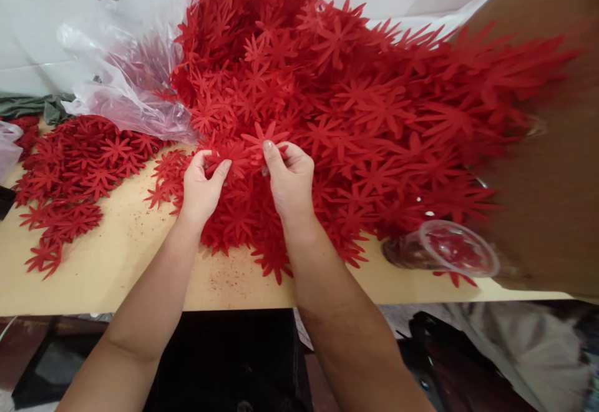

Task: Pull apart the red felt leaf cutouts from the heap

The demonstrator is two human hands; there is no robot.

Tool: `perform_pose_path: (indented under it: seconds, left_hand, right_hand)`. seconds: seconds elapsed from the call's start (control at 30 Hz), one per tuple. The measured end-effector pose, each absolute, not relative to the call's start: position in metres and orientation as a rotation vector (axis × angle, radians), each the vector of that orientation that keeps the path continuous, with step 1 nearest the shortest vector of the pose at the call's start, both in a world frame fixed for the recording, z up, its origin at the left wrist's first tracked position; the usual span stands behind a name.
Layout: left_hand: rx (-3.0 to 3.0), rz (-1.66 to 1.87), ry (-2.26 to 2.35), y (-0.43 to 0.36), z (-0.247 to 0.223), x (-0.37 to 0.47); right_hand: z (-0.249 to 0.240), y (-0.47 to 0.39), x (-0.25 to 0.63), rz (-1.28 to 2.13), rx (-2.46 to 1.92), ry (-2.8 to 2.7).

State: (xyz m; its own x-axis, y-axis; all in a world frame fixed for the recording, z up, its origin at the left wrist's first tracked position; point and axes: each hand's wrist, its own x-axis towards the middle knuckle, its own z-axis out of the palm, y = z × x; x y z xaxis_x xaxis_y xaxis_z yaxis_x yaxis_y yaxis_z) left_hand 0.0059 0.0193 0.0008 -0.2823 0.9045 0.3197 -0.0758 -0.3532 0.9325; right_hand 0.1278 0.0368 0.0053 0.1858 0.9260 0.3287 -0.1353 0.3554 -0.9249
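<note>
Inward of the front edge of the pale-yellow, flat-topped bench, the left hand and right hand each pinch red, flower-shaped, seemingly fabric cutouts over a loose matching heap, a hold presumably suiting thin pieces.

This place is looking like a small craft workshop. Big heaps of red flower shapes are lying on a pale worktable, and a white tiled wall is standing behind.

The forearms are bare (the clothing is black).
</note>
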Motion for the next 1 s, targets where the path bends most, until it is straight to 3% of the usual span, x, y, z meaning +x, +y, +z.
perform_pose_path:
  seconds: [0.33, 0.77, 1.0]
  left_hand:
    - [1.156, 1.489, 0.924, 0.014, 0.004, 0.009]
    - [0.959, 1.666, 1.005, 0.017, 0.002, 0.012]
    - [0.920, 1.757, 1.027, 0.026, 0.001, -0.006]
  right_hand:
    - [0.005, 0.034, 0.123, 1.033, -0.829, -1.289]
    - [0.008, 0.031, 0.126, 0.859, -0.886, -1.351]
    - [-0.014, 0.055, 0.144, 0.629, -0.894, -1.241]
